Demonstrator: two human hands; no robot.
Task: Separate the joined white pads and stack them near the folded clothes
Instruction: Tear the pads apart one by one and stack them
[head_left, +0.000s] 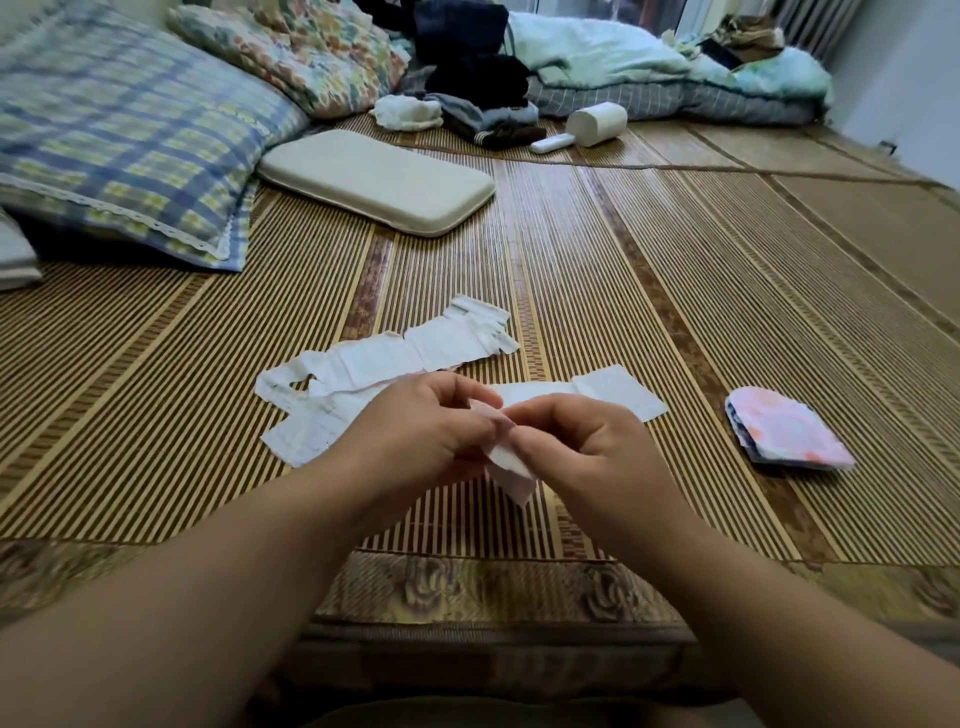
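- Left hand and right hand meet above the bamboo mat, fingertips pinched together on one small white pad.
- That pad hangs between the two hands, lower corner pointing down, clear of the mat as far as I can tell.
- Both hands closed in a narrow pinch on it; thumbs and forefingers touching the pad's top edge.
- Joined strip of white pads lies flat on the mat just behind the hands, running left to upper right, ragged at its far end.
- Second white strip sits behind the right hand, partly hidden by the knuckles; its left part reappears by the left wrist.
- Small stack of pink-patterned pieces on the mat, off to the right, well apart from the hands.
- Folded clothes piled at the far end of the mat, white roll just beside them.
- Cream flat cushion between the clothes and the strips; plaid pillow far left.
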